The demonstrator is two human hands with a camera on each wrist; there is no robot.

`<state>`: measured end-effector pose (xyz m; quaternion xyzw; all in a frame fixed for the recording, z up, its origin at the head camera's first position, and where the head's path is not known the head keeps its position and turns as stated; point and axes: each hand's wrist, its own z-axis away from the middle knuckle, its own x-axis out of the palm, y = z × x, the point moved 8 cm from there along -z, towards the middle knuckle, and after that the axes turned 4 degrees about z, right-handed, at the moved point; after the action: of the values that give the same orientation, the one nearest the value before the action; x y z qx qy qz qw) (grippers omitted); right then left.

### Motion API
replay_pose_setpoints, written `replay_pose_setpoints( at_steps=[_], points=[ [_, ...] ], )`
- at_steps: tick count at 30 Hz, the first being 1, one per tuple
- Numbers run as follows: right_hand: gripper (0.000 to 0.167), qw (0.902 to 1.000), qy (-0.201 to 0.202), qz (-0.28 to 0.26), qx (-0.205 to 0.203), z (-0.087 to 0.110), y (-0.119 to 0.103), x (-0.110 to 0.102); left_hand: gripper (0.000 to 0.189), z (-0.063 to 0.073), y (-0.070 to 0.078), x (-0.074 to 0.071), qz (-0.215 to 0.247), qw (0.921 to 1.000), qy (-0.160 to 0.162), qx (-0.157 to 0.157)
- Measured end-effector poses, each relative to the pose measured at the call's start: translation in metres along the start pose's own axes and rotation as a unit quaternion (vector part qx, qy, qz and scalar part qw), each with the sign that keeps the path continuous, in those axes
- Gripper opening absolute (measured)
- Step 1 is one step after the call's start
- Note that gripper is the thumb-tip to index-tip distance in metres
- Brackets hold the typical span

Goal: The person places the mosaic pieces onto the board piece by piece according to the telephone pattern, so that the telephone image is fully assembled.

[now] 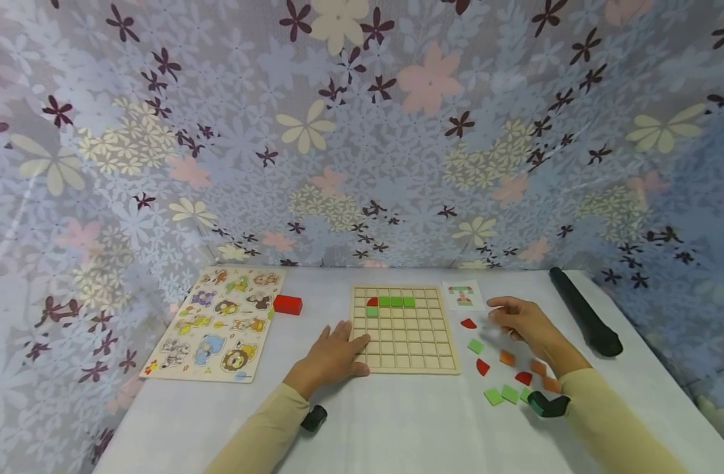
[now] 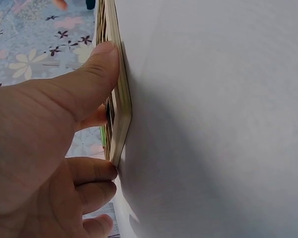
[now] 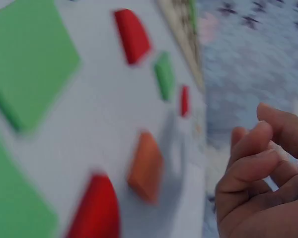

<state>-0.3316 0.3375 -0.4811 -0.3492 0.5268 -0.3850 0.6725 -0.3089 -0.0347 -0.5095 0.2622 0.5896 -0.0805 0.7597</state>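
My left hand (image 1: pixel 333 355) rests at the near left corner of a wooden grid board (image 1: pixel 406 361), fingers spread and one reaching over its squares. In the left wrist view, the thumb (image 2: pixel 102 62) lies against the board's edge (image 2: pixel 120 134). A red rounded tile (image 1: pixel 372 302) sits on the board with three green tiles (image 1: pixel 396 302) in a row beside it and one green tile (image 1: pixel 372 312) below it. My right hand (image 1: pixel 520 322) hovers right of the board, fingers loosely bent with nothing visible between them. Under and near it lie loose tiles, including an orange tile (image 3: pixel 145 168) and a red tile (image 3: pixel 131 35).
A small pattern card (image 1: pixel 461 296) lies by the board's far right corner. Several green tiles (image 1: pixel 493 396) lie nearer me. To the left are an animal puzzle board (image 1: pixel 210 329) and a red block (image 1: pixel 287 304). A black long object (image 1: pixel 584 313) lies far right.
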Motion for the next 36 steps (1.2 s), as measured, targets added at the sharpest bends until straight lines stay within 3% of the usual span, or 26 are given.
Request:
replay_pose_setpoints(
  at_steps=[4,10,21,29,36],
  points=[
    [0.054,0.9993,-0.013,0.029,0.017,-0.02,0.006,0.023,0.072,0.0,-0.001,0.001,-0.001,1.0,0.0,0.003],
    [0.047,0.9947,0.015,0.088,0.05,-0.037,0.015,0.032,0.072,0.0,-0.001,0.0,0.005,1.0,-0.002,0.0],
    [0.034,0.9799,0.039,0.182,0.073,-0.042,0.017,0.038,0.072,0.002,-0.001,0.0,0.01,0.9999,-0.006,-0.004],
    [0.023,0.984,0.034,0.157,0.077,-0.039,0.014,0.036,0.072,0.002,0.001,-0.002,0.006,1.0,-0.001,-0.001],
    [0.034,0.9966,0.023,0.042,0.067,-0.039,0.015,0.031,0.073,0.001,0.0,-0.001,0.008,1.0,-0.001,-0.001]
  ],
)
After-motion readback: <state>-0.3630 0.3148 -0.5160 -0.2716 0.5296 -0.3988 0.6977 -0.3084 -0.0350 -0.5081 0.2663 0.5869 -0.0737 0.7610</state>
